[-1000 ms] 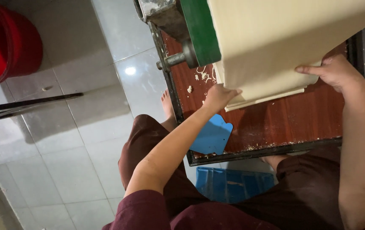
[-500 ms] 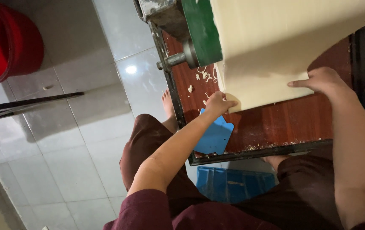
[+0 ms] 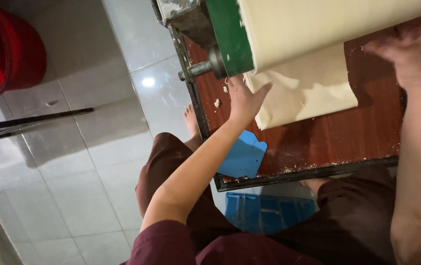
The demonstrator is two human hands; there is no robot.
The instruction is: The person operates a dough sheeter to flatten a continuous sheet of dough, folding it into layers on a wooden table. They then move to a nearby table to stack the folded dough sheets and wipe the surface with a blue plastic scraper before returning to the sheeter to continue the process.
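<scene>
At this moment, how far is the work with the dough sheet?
Done: a large roll of dough is wound up at the machine. In hand: the left hand touches the edge of the loose sheet hanging from it onto the wooden board; the right hand is at the other side. Left: this loose end is not rolled; the blue scraper lies unused.

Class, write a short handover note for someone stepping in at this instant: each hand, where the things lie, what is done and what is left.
Left hand: open, fingers at the left edge of the dough sheet, beside the roller.
Right hand: blurred, at the sheet's right edge; grip cannot be told.
Sheet hangs from the roller onto the red-brown tray. Blue scraper lies at the tray's near left corner.
Done: part of the sheet is out on the tray.
Left: the rest is on the roller.
</scene>
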